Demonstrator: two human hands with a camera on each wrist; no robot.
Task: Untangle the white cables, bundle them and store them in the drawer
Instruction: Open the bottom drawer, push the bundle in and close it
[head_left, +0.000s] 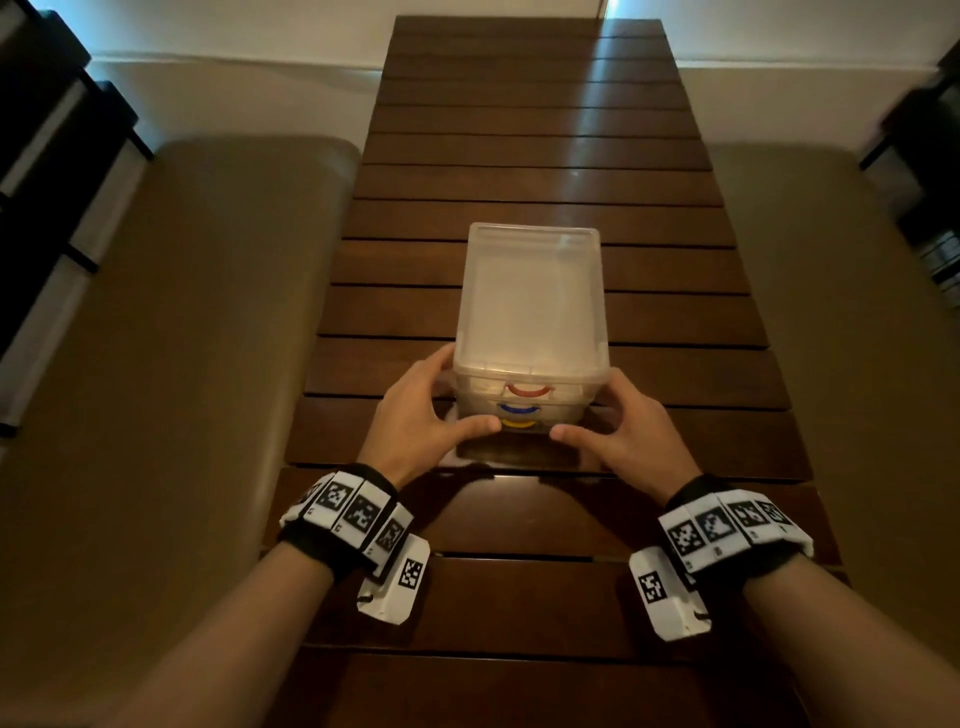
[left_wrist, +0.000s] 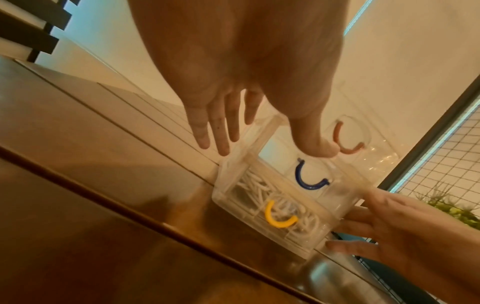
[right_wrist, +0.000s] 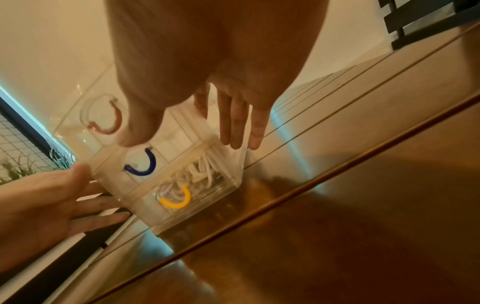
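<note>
A clear plastic drawer unit (head_left: 530, 312) stands on the near half of the wooden table, its drawers shut. Its handles are red (head_left: 528, 391), blue (head_left: 518, 411) and yellow (head_left: 517, 425) from top to bottom. White cables (left_wrist: 254, 191) (right_wrist: 205, 166) lie coiled inside the bottom drawer, behind the yellow handle (left_wrist: 279, 216) (right_wrist: 176, 198). My left hand (head_left: 441, 395) (left_wrist: 262, 123) lies along the unit's left side, thumb on the front. My right hand (head_left: 618, 410) (right_wrist: 187, 133) mirrors it on the right side. In both wrist views the fingers are straight.
The dark slatted table (head_left: 519, 156) runs long and narrow away from me. Padded benches (head_left: 182, 312) (head_left: 831, 312) flank it on both sides. Dark shelving (head_left: 47, 130) stands at the far left. A wire grid with a green plant (left_wrist: 454, 205) shows beyond the table.
</note>
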